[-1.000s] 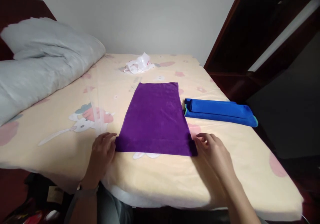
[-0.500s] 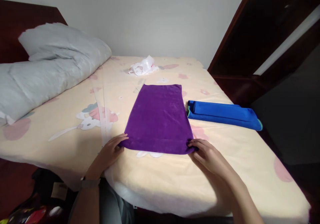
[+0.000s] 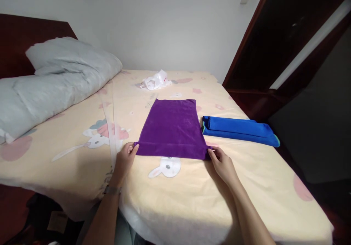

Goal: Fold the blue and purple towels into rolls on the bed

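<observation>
A purple cloth (image 3: 173, 124) lies on the bed, with a narrow strip folded over along its near edge. My left hand (image 3: 127, 156) pinches the near left corner of that strip between thumb and fingers. At the near right corner, my right hand (image 3: 221, 160) grips the folded edge the same way. Just right of the cloth rests a blue folded cloth (image 3: 240, 130) with green edging, touched by neither hand.
A crumpled white plastic bag (image 3: 156, 80) sits beyond the purple cloth on the patterned bed sheet (image 3: 170, 197). At the left is a bunched grey quilt (image 3: 68, 73) near a dark headboard (image 3: 35, 31). Dark furniture (image 3: 263, 37) stands at the right.
The near edge of the purple cloth has been folded over, away from me, into a strip. Both hands have moved with it and now pinch its ends. The view has tilted slightly upward.
</observation>
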The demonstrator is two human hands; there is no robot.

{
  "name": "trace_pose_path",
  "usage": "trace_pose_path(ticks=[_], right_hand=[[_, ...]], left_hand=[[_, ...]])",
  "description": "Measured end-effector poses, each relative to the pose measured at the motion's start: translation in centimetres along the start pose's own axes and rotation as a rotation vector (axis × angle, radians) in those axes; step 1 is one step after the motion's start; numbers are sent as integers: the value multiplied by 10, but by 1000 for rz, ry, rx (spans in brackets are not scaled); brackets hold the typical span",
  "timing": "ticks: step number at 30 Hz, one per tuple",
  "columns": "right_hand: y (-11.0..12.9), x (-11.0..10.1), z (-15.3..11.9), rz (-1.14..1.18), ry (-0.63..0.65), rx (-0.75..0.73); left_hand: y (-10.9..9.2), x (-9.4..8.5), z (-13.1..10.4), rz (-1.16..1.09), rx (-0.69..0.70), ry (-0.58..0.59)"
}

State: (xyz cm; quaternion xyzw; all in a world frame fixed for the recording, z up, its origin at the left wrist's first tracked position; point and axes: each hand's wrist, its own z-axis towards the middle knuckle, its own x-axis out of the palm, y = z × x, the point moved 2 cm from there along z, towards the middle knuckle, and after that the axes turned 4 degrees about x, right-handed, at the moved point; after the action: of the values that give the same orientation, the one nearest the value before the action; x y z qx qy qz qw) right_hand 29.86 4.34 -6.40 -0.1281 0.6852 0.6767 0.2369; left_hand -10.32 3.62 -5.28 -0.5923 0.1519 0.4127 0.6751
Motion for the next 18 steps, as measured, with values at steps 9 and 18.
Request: trace_pose_path(ticks=[9, 18], right_hand=[[1, -1, -1, -150, 5, -18], [-8, -17, -12, -212, 128, 8]], left_hand=[[1, 2, -2, 145, 142, -78], [-1, -8, -12, 377, 336, -63]])
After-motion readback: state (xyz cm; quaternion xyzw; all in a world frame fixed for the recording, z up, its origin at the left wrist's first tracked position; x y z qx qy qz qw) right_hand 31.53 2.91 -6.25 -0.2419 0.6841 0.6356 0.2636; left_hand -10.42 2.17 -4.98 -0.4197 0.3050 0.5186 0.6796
